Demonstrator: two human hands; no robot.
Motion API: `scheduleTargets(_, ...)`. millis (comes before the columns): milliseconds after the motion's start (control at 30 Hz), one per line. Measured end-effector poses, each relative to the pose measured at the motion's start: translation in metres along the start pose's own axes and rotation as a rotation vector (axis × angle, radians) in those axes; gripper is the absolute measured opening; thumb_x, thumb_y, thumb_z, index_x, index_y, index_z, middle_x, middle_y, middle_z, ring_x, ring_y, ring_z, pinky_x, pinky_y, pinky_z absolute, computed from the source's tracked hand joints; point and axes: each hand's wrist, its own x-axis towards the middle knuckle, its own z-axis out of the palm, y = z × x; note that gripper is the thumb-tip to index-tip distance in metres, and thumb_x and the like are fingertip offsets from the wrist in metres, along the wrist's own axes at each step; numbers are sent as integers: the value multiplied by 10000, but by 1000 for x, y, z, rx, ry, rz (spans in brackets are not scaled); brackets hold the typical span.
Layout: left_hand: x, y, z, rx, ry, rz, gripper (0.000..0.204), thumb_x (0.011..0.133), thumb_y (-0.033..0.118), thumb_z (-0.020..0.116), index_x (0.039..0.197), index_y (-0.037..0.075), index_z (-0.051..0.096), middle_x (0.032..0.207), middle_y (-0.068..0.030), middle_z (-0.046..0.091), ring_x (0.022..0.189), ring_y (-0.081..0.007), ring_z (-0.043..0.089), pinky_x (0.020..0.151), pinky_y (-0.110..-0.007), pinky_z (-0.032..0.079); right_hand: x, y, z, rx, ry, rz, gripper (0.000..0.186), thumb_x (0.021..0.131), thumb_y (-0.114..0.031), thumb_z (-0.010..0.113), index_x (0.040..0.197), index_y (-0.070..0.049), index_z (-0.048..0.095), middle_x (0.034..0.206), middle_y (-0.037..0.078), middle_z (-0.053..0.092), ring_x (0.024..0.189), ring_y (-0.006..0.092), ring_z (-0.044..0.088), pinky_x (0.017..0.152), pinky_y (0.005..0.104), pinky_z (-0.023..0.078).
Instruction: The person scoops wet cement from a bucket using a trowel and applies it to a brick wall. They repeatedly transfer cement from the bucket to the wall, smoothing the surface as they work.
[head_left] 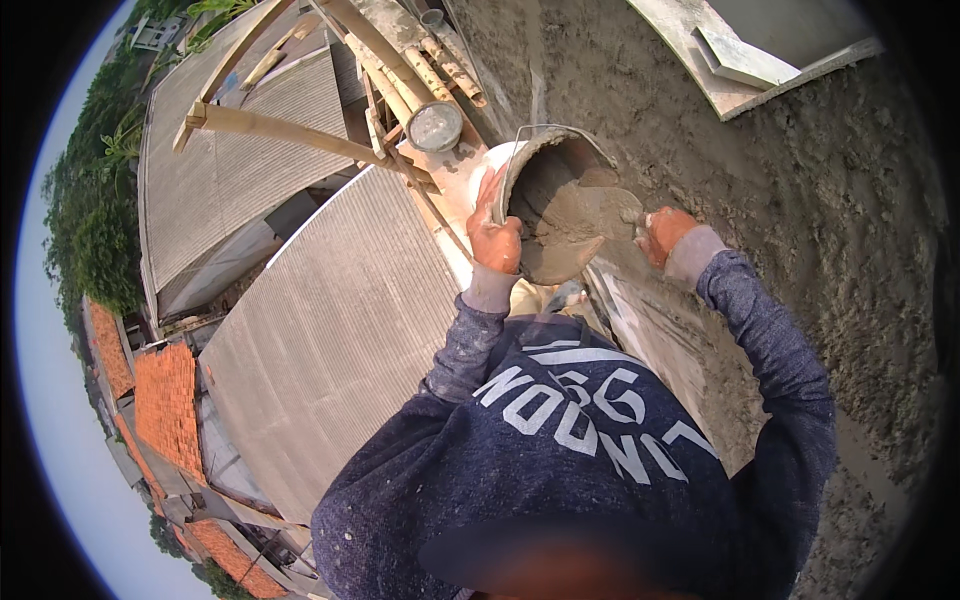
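While the left hand (497,235) steadies the tilted bucket (497,158), fingers laid along its outer wall, the right hand's (668,236) fingers curl around what seems to be a trowel (618,206) handle, its blade in wet mortar (556,222). The bucket is over the plank (456,188), right of its left edge; a bowl (432,147) sits farther along.
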Motion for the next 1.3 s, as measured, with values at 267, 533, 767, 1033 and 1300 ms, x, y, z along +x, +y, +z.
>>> scheduleTargets(267,2,-9,-19,-303,-20,-251,761,621,-38,478,1381,-40,471,1149,-105,622,981,-199,596,850,-262,484,6,-49,102,520,259,-259,386,881,-371,621,1087,-45,635,877,252,667,900,448,622,800,511,492)
scheduleTargets(533,6,-35,-29,-168,93,-231,795,605,-13,490,1399,-27,456,1307,-148,566,1173,-220,537,1027,-287,392,31,-74,120,458,476,-111,448,870,-391,619,1086,-2,566,817,271,648,791,447,637,700,500,510)
scheduleTargets(767,13,-51,-30,-89,196,-268,766,610,-21,485,1375,-43,472,1338,-163,548,1258,-247,484,1080,-299,330,46,-61,123,388,458,-40,437,838,-360,621,1109,-23,557,836,256,658,800,459,633,722,541,500)
scheduleTargets(1033,16,-109,-37,-9,263,-236,731,649,-29,482,1379,-26,478,1389,-180,506,1290,-253,461,1106,-318,300,101,-66,140,269,381,-34,381,862,-364,598,1094,-65,561,820,228,660,789,441,634,699,513,510)
scheduleTargets(1300,6,-200,-72,-116,604,-458,767,618,-69,474,1383,-11,486,1189,-147,620,995,-194,584,847,-248,472,173,-99,192,294,268,-59,393,865,-347,612,1114,-55,527,901,217,670,807,413,651,710,498,519)
